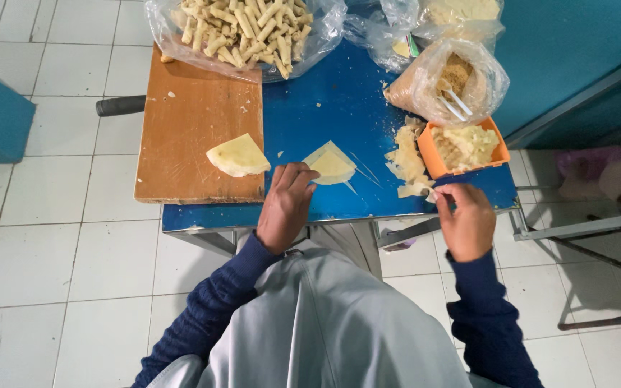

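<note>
Centrally, a blue worktop [339,108] is seen, with a wooden board [195,129] laid on its left. A triangular wrapper [332,164], tip pointing away, long edge crosswise, is pressed by the left hand [285,205], fingers together. A filling scrap [434,195] is pinched by the right hand [467,219].

One head-worn camera looks steeply down, close over the blue table [339,108], its far edge toward twelve o'clock, the person's lap at six o'clock.
</note>
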Tool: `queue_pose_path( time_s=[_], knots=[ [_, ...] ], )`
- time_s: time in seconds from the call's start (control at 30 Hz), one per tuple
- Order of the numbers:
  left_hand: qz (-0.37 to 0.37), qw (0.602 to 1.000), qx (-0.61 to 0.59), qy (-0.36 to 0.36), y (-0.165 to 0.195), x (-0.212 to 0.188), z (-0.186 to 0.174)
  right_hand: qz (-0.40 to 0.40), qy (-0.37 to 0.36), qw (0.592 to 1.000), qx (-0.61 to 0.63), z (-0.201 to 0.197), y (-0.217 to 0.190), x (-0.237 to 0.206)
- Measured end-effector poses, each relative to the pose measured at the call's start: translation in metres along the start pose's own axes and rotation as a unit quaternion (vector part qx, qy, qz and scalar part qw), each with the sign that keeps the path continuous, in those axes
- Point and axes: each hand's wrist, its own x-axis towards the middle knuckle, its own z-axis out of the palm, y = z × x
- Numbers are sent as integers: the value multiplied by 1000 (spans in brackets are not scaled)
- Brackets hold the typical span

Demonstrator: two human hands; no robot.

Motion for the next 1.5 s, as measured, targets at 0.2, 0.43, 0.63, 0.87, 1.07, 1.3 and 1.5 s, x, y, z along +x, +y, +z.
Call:
queue_pose_path(
  time_s=[0.2,0.43,0.63,0.87,1.07,1.3,1.5],
  knots=[
    [91,987,-131,-20,22,16,33,137,-163,920,329,2,11,20],
    [-109,952,-245,-147,21,44,56,82,-276,827,482,37,-2,32],
    [-94,974,-203,-23,4,48,22,114,-251,806,523,49,-18,41],
    [-33,996,-57,68,-10,25,-1,18,-35,962,270,53,-32,57],
    [-12,998,25,50,-10,8,6,-88,-44,985,142,46,-40,71],
    [-50,993,107,18,-14,13,24,-99,116,982,-108,-8,14,104],
    [-40,989,139,28,-19,8,30,-27,55,987,-152,24,59,151]
  ],
)
